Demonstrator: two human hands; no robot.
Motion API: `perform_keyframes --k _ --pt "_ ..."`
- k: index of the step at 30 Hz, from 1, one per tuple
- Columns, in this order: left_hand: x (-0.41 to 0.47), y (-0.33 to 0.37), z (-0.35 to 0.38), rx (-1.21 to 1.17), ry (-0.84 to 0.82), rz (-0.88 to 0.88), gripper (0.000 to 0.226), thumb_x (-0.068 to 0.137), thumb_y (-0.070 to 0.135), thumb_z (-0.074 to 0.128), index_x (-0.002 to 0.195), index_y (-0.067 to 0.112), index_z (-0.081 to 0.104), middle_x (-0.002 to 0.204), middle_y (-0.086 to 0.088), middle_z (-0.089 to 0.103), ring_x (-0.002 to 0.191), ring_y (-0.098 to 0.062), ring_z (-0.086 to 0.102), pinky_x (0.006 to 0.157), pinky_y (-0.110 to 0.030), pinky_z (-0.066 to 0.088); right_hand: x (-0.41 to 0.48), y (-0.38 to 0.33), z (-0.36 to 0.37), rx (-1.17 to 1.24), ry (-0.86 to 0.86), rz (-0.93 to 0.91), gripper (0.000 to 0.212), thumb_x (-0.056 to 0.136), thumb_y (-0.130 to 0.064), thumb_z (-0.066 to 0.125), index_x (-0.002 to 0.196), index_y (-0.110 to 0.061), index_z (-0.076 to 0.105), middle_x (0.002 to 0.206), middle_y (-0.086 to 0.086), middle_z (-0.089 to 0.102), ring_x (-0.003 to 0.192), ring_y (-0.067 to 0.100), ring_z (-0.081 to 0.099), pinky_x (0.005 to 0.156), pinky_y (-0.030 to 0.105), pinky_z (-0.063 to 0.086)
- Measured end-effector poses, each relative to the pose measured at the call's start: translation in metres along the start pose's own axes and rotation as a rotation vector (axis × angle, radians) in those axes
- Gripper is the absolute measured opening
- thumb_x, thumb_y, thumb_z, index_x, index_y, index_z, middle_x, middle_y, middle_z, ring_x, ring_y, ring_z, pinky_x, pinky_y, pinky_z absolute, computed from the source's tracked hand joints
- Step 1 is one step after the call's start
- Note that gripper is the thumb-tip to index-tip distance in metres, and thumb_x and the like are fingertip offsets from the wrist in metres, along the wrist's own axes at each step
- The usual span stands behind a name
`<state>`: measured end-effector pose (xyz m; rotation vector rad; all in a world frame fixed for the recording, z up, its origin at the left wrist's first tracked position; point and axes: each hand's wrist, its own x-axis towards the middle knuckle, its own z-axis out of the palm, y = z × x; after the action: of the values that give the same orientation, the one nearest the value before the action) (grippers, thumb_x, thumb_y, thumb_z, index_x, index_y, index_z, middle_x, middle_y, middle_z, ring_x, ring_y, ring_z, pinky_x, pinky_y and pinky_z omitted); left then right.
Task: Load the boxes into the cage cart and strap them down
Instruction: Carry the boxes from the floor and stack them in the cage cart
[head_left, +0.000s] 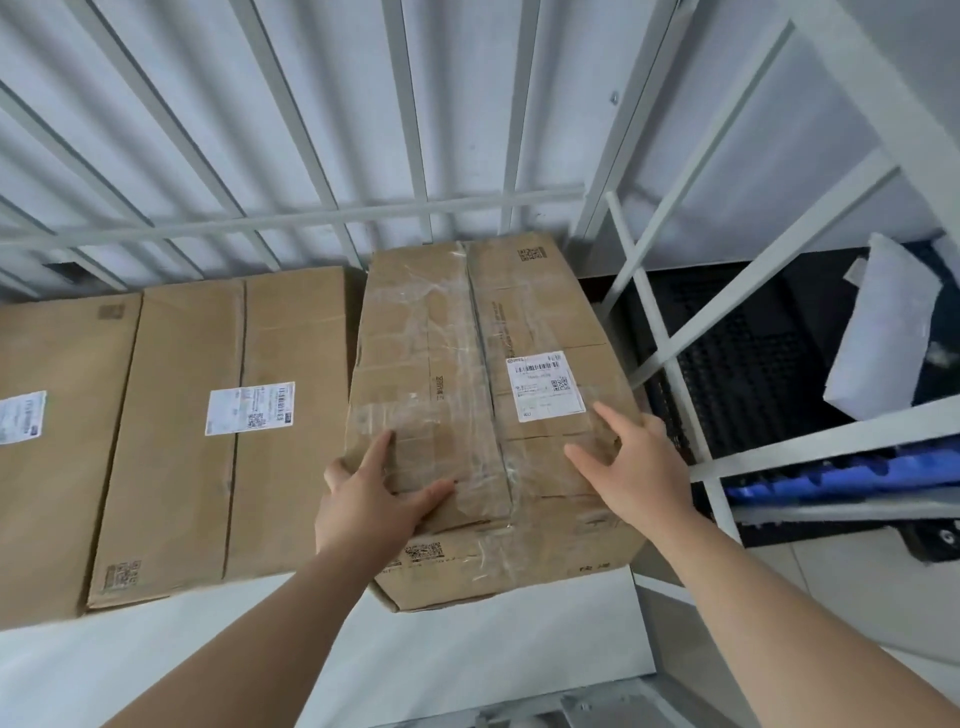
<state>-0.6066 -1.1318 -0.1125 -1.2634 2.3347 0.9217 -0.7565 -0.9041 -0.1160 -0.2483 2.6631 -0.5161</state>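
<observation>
A taped cardboard box (483, 332) with a white shipping label stands at the right end of a row inside the white cage cart (291, 221). My left hand (374, 501) lies flat on its near left top, fingers spread. My right hand (636, 470) rests on its near right top corner, fingers apart. Neither hand grips anything. To its left, a second labelled box (208, 431) and a third box (47, 441) lie flat on the white cart floor (156, 660). No strap is visible.
White bars form the cart's back wall and right side (665, 332). Outside the right side lie a black grid mat (748, 364), a white wrapped parcel (888, 338) and a blue object (841, 478). A corrugated white wall stands behind the cart.
</observation>
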Motion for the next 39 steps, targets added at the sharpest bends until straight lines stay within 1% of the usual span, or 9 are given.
perform_keyframes --k 8,14,25,27,29,32,34,36,39 --pt "0.029 -0.038 0.060 -0.019 -0.041 0.029 0.104 0.062 0.074 0.067 0.143 0.056 0.005 0.147 -0.002 0.009 0.117 -0.033 0.052 0.091 -0.040 0.051 0.011 0.028 0.059 0.024 -0.093 0.022 0.081 0.081 -0.059 0.061 0.148 -0.041 0.019 0.144 0.016 0.026 0.122 0.031 0.047 0.095 0.038 0.043" --pt "0.045 -0.049 0.088 0.029 -0.067 0.036 0.107 0.068 0.066 0.070 0.145 0.053 -0.002 0.148 -0.010 0.006 0.118 -0.038 0.050 0.097 -0.041 0.048 0.029 0.041 0.081 -0.036 -0.167 0.036 0.089 0.080 -0.059 0.062 0.149 -0.041 0.008 0.135 0.016 0.030 0.099 0.028 0.056 0.082 0.035 0.050" --pt "0.062 -0.047 0.094 0.265 -0.153 -0.003 0.105 0.079 0.057 0.066 0.149 0.042 -0.011 0.134 -0.016 0.026 0.116 -0.035 0.047 0.095 -0.042 0.048 0.040 0.050 0.107 -0.188 -0.238 -0.007 0.090 0.085 -0.053 0.060 0.150 -0.035 0.001 0.127 0.019 0.042 0.109 0.032 0.050 0.094 0.043 0.047" --pt "0.059 -0.041 0.090 0.455 -0.100 0.028 0.099 0.081 0.061 0.061 0.151 0.035 -0.005 0.140 -0.018 0.027 0.125 -0.035 0.040 0.102 -0.043 0.039 0.040 0.047 0.104 -0.251 -0.235 -0.019 0.088 0.085 -0.053 0.059 0.150 -0.032 0.005 0.135 0.020 0.036 0.120 0.034 0.044 0.101 0.045 0.041" --pt "0.055 -0.034 0.081 0.611 0.011 0.135 0.081 0.085 0.059 0.055 0.149 0.029 0.015 0.144 -0.013 0.031 0.131 -0.031 0.035 0.108 -0.042 0.031 0.036 0.040 0.099 -0.299 -0.184 -0.081 0.078 0.087 -0.049 0.057 0.149 -0.026 0.017 0.146 0.017 0.028 0.131 0.034 0.036 0.107 0.045 0.034" --pt "0.044 -0.024 0.061 0.635 0.117 0.268 0.052 0.091 0.052 0.049 0.135 0.023 0.042 0.139 -0.002 0.044 0.131 -0.023 0.037 0.108 -0.038 0.027 0.024 0.023 0.084 -0.273 -0.107 -0.203 0.063 0.091 -0.040 0.055 0.145 -0.016 0.032 0.153 0.010 0.028 0.139 0.029 0.030 0.112 0.042 0.030" --pt "0.031 -0.015 0.043 0.620 0.147 0.329 0.039 0.093 0.047 0.047 0.122 0.023 0.053 0.127 0.003 0.054 0.120 -0.020 0.046 0.103 -0.035 0.031 0.013 0.010 0.068 -0.262 -0.062 -0.276 0.050 0.092 -0.036 0.054 0.136 -0.013 0.043 0.144 0.007 0.042 0.129 0.028 0.041 0.106 0.040 0.037" --pt "0.014 -0.004 0.021 0.610 0.173 0.371 0.032 0.093 0.045 0.045 0.113 0.023 0.057 0.116 0.005 0.059 0.111 -0.019 0.052 0.097 -0.033 0.034 0.001 -0.005 0.044 -0.258 -0.020 -0.349 0.034 0.092 -0.033 0.054 0.120 -0.014 0.052 0.121 0.001 0.054 0.109 0.023 0.052 0.091 0.036 0.047" --pt "-0.016 0.015 -0.017 0.593 0.217 0.396 0.032 0.093 0.045 0.044 0.112 0.024 0.059 0.110 0.007 0.061 0.106 -0.018 0.054 0.092 -0.031 0.036 -0.020 -0.025 -0.001 -0.256 0.012 -0.388 0.026 0.092 -0.031 0.054 0.109 -0.011 0.055 0.108 -0.002 0.056 0.098 0.021 0.055 0.082 0.036 0.050"
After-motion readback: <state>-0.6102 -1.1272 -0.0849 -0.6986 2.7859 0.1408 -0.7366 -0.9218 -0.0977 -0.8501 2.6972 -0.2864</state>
